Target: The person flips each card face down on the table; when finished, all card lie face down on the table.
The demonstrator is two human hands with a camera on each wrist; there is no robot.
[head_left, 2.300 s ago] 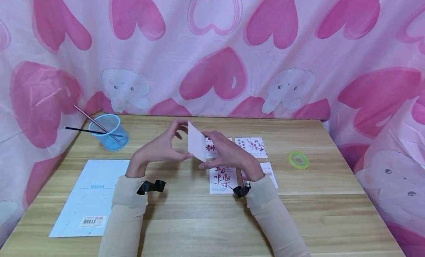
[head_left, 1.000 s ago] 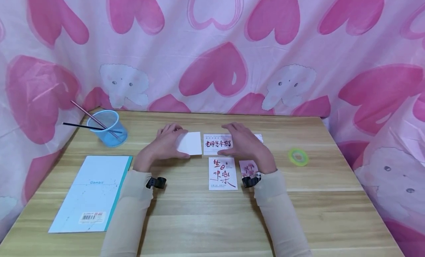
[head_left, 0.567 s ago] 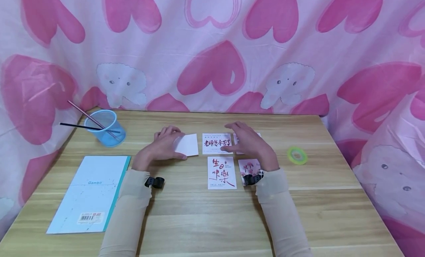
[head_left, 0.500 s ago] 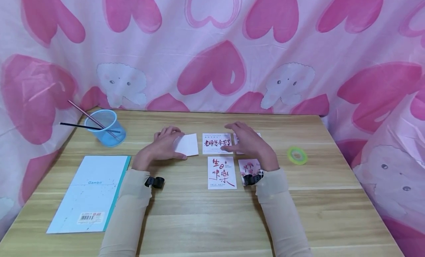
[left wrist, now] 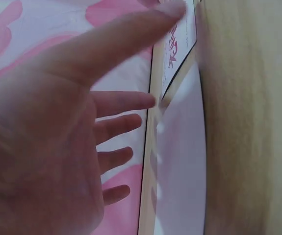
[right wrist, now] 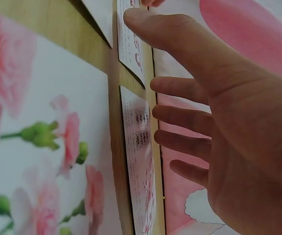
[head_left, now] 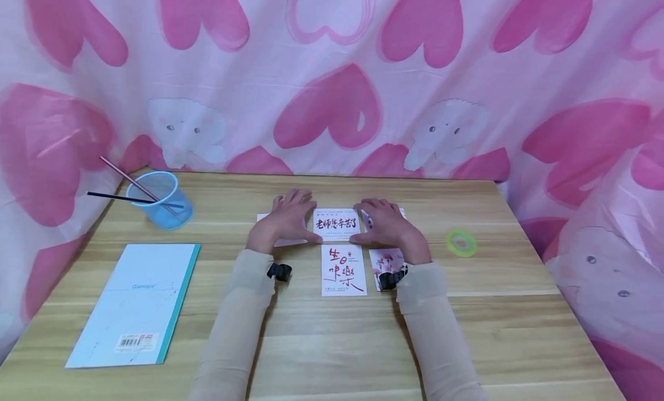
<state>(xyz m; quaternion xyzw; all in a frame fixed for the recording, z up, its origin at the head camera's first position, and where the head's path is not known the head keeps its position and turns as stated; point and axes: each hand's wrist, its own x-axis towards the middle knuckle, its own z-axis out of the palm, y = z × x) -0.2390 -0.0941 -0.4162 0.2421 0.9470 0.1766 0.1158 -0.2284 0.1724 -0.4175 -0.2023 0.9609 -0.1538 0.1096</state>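
Observation:
In the head view my left hand [head_left: 287, 222] arches over a plain white card [head_left: 266, 218] lying on the table, its thumb and index fingertip at the left corners of a card with dark red lettering [head_left: 337, 223]. My right hand [head_left: 386, 227] is at that card's right corners in the same way, over a further printed card [head_left: 403, 212] that it mostly hides. Both wrist views show straight, spread fingers above the cards. Nearer me lie a card with large red characters [head_left: 343, 271] and a pink flower card [head_left: 386, 261], partly behind the right wrist's camera.
On the left are a pale blue notebook [head_left: 137, 303] with a teal spine and a blue mesh cup [head_left: 166, 208] holding two thin sticks. A yellow-green ring-shaped roll [head_left: 460, 243] lies to the right. A pink heart-patterned curtain [head_left: 327, 107] stands behind the wooden table [head_left: 332, 349].
Both hands first held a white card upright; it then went flat, left of the lettered card. My left hand has since let it go and moved right to the lettered card's edge.

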